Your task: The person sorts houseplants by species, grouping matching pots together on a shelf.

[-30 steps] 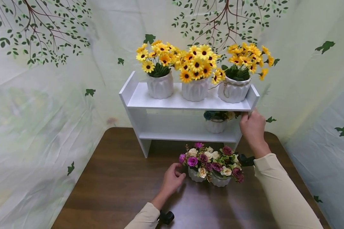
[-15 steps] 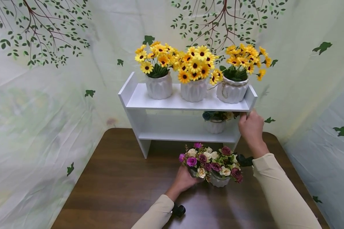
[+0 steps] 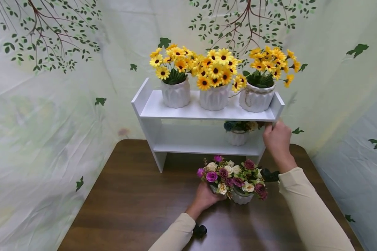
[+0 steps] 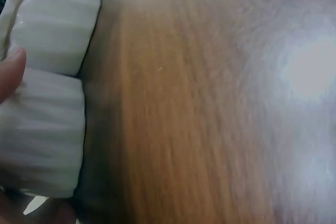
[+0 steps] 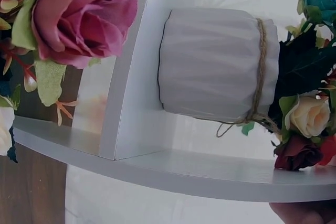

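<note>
My left hand (image 3: 206,196) grips the left of two white flowerpots on the table, filled with purple and cream roses (image 3: 212,176). In the left wrist view that ribbed pot (image 4: 44,135) lies between thumb and fingers, touching or nearly touching the other pot (image 4: 60,24). The second rose pot (image 3: 242,198) stands to its right. My right hand (image 3: 278,141) holds the right side panel of a white two-tier shelf (image 3: 188,112), below the top board. Inside, near that panel, stands a twine-tied pot (image 5: 210,64) with teal, cream and dark red flowers.
Three white pots of yellow daisies, left (image 3: 176,94), middle (image 3: 214,98) and right (image 3: 256,99), stand on the top board. The brown wooden table (image 3: 128,195) has a leaf-printed cloth backdrop (image 3: 66,115) behind and beside it.
My left hand has moved right and forward from beside the left rose pot and taken hold of it. The right hand has stayed on the shelf's side.
</note>
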Action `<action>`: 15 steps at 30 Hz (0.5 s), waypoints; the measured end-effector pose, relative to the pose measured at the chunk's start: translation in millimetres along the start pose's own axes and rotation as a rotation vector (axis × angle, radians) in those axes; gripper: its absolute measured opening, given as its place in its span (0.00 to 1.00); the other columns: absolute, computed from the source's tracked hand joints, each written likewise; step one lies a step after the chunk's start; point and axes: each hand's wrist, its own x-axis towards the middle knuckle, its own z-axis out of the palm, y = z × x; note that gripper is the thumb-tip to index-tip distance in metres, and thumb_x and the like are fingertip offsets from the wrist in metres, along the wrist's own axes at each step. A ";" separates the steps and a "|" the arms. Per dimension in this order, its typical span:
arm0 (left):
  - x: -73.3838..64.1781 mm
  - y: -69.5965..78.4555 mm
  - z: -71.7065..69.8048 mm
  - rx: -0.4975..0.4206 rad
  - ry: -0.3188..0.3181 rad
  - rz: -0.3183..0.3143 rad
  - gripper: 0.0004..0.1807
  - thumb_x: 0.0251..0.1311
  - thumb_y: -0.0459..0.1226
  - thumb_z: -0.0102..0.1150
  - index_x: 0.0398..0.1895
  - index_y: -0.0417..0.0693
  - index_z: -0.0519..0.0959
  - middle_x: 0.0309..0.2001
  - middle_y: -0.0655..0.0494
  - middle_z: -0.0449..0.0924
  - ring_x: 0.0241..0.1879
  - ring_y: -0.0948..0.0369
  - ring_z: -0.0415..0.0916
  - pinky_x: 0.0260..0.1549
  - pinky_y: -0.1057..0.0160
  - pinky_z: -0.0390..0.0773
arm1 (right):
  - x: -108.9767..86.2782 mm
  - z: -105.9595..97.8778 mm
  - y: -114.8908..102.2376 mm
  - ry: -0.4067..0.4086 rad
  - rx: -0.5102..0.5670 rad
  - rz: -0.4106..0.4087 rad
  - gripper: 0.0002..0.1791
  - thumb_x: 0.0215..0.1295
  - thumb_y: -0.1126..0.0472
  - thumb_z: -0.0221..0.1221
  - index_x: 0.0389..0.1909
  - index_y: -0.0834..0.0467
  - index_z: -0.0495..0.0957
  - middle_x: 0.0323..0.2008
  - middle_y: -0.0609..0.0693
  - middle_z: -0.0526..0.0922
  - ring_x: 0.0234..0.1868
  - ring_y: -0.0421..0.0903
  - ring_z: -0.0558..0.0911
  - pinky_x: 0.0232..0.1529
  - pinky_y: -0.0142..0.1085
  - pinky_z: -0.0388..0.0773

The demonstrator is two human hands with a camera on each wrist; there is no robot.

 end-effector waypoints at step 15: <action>-9.3 -3.5 -3.9 0.075 0.083 -0.041 0.42 0.31 0.46 0.81 0.55 0.42 0.77 0.47 0.46 0.86 0.47 0.49 0.84 0.46 0.54 0.82 | 1.6 -0.5 2.2 -0.029 -0.005 0.005 0.20 0.74 0.62 0.44 0.41 0.76 0.77 0.30 0.74 0.79 0.29 0.67 0.77 0.25 0.52 0.70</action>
